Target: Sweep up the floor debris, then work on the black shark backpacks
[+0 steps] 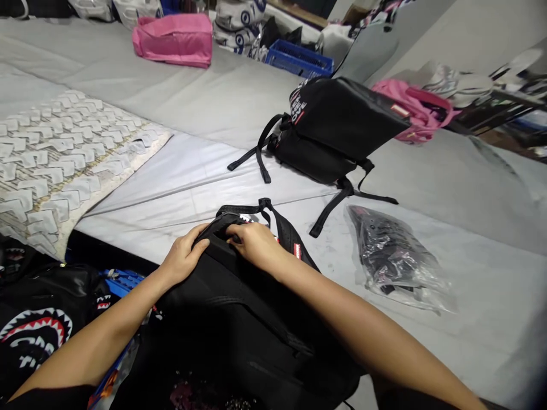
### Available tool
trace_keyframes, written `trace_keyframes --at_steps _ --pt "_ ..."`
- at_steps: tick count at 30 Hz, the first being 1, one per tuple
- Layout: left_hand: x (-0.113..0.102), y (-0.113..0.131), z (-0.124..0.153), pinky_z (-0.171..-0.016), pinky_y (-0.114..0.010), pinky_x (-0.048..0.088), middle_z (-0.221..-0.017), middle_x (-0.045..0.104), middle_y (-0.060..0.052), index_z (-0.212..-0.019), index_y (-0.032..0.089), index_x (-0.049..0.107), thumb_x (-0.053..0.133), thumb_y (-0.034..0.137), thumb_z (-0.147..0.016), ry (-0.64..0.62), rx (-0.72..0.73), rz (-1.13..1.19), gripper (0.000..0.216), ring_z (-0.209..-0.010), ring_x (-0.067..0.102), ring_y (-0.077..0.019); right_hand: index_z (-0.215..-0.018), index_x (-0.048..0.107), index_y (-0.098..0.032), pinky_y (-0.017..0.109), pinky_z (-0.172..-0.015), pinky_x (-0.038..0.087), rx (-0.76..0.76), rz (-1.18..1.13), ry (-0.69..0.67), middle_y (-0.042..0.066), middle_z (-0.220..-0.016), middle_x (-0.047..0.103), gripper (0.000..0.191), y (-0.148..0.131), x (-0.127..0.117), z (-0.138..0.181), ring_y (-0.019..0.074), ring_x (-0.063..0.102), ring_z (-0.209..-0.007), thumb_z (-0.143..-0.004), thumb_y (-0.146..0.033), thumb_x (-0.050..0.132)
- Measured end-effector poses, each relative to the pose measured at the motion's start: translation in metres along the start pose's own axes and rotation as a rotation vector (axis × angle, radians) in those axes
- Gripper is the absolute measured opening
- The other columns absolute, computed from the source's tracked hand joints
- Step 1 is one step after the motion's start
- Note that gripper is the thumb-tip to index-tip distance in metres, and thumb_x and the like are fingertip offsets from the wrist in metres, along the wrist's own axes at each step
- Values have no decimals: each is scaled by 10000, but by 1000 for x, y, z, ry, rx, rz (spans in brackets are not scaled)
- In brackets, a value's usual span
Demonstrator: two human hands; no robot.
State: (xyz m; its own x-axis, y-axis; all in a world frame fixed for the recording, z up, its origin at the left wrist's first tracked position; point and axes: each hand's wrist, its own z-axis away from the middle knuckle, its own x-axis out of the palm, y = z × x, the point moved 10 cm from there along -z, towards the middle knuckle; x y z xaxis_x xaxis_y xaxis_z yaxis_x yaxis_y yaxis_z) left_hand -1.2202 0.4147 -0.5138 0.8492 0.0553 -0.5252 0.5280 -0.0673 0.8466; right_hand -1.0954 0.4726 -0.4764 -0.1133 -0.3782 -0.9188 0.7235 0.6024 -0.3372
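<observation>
At the far left, a black bag with a shark-mouth print (38, 336) sits below the tabletop (482, 239); above it, a sheet (141, 165) carrying rows of white cut pieces (64, 168) lies on the tabletop. A blue object (123, 280), partly hidden, shows beside the shark-mouth bag. A pink bag (175, 40) lies farther back. The left hand (186, 253) grasps the upper edge of a black backpack (222, 330), thumb on the near face, its other fingers largely hidden. The backpack is directly in front of the person, tilted, its upper end over the tabletop's near edge and its opening between the two hands. The right hand (258, 242) is bent into this opening, its fingers pinching a dark part of the backpack at the rim; which part cannot be determined. A strap (288, 230) with a red label (297, 250) lies just beyond the right wrist. Behind stands a blue basket (299, 57). A second black backpack (337, 122), straps spread, rests apart from both hands. Farther right, a clear plastic bag (397, 256) with dark contents lies near a second pink bag (421, 111), which is set farther back.
</observation>
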Motion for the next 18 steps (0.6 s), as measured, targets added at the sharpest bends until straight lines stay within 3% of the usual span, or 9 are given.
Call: trace_keyframes --at_steps 3,6,11,15,18 --pt "0 0 1 -1019 -343 495 -1327 664 -73 -1372 194 538 380 449 -1017 1 23 -32 466 -1206 636 -227 -954 737 -144 211 -680 422 3 -311 -2 58 -914 749 101 -4 10 -18 162 677 -851 -898 -157 654" --pt "1 -4 0 -983 -355 513 -1305 675 -101 -1364 168 541 374 462 -1013 6 28 -58 487 -1178 653 -244 -952 730 -123 172 -638 432 -30 -381 -35 38 -894 748 121 -8 21 -31 121 673 -792 -902 -129 620" --pt "0 -8 0 -993 -368 514 -1298 679 -100 -1342 168 553 391 482 -994 17 33 -54 495 -1180 651 -251 -880 741 -129 228 -656 414 -111 -240 -30 68 -855 748 146 -23 14 -32 166 665 -788 -838 -62 618" --pt "0 -9 -1 -1054 -364 482 -1333 661 -59 -1372 218 530 483 512 -952 10 24 -65 515 -1238 617 -247 -1025 722 -129 299 -711 450 -236 66 -100 143 -967 748 204 -34 4 -12 253 691 -905 -895 -98 568" --pt "-2 -18 -5 -1030 -375 496 -1264 699 -47 -1338 245 565 542 556 -899 44 -49 -78 539 -1171 654 -268 -1066 703 -110 339 -753 494 -179 369 -265 181 -982 742 268 -7 12 19 287 709 -945 -943 -64 470"
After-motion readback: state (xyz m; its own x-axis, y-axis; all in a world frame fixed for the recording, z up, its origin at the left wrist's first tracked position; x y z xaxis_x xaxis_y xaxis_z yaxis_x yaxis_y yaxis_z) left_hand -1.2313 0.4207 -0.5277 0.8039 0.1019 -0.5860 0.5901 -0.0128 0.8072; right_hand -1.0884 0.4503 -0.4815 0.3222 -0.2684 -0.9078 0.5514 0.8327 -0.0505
